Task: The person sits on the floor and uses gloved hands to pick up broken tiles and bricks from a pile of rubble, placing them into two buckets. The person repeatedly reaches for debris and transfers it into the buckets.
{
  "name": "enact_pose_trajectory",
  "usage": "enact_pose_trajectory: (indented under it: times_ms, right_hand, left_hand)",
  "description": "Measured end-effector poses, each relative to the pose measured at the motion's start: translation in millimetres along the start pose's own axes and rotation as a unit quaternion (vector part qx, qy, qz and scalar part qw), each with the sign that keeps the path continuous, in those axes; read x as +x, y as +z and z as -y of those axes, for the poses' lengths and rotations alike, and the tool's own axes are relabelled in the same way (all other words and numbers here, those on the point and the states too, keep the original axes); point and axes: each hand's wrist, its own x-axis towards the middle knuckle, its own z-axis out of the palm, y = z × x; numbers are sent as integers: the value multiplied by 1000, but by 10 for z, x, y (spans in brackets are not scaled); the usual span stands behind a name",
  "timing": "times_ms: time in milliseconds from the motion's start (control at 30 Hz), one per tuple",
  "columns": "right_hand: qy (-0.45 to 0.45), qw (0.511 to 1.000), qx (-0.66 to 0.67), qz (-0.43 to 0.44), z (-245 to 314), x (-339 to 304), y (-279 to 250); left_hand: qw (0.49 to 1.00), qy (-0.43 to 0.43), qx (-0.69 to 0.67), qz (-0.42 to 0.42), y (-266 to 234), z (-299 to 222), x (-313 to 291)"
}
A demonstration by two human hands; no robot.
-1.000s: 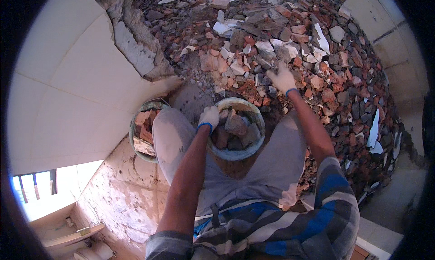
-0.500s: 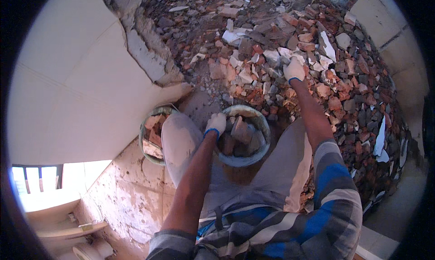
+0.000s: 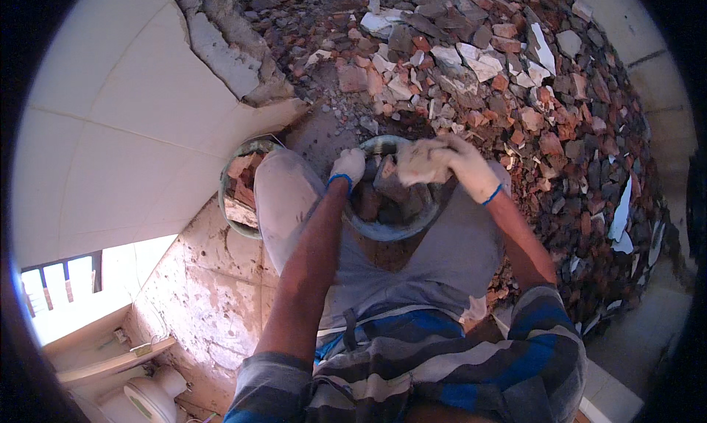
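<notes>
Between my knees stands a round bucket (image 3: pixel 388 233) with chunks of broken brick (image 3: pixel 390 183) in it. My left hand (image 3: pixel 348 165), in a pale glove with a blue cuff, is closed on the bucket's left rim. Over the bucket's right side, my gloved right hand (image 3: pixel 468 166) grips a pale, rough piece of rubble (image 3: pixel 423 163), blurred a little by motion. The piece hides part of the bucket's far right rim. A second bucket (image 3: pixel 227 202), holding reddish brick pieces (image 3: pixel 243 180), stands left of my left knee.
A large heap of broken bricks and tile shards (image 3: pixel 545 121) spreads ahead and to the right. On the left rises a pale wall (image 3: pixel 125 128) with a jagged broken edge. The dirty tiled floor (image 3: pixel 213 290) and a white toilet (image 3: pixel 151 397) are at lower left.
My right hand has come back from the heap to the bucket, now with a piece of rubble in its grip. My left hand keeps its hold on the rim. The view has shifted slightly.
</notes>
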Motion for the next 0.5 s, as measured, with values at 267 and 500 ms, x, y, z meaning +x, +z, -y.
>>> enact_pose_trajectory:
  times_ms: [267, 500]
  right_hand:
    - [-181, 916, -350, 75, -105, 179, 274]
    - [-27, 869, -445, -213, -388, 1364, -725]
  left_hand:
    - [997, 61, 13, 44, -33, -30, -12]
    - [997, 70, 16, 10, -41, 3, -60]
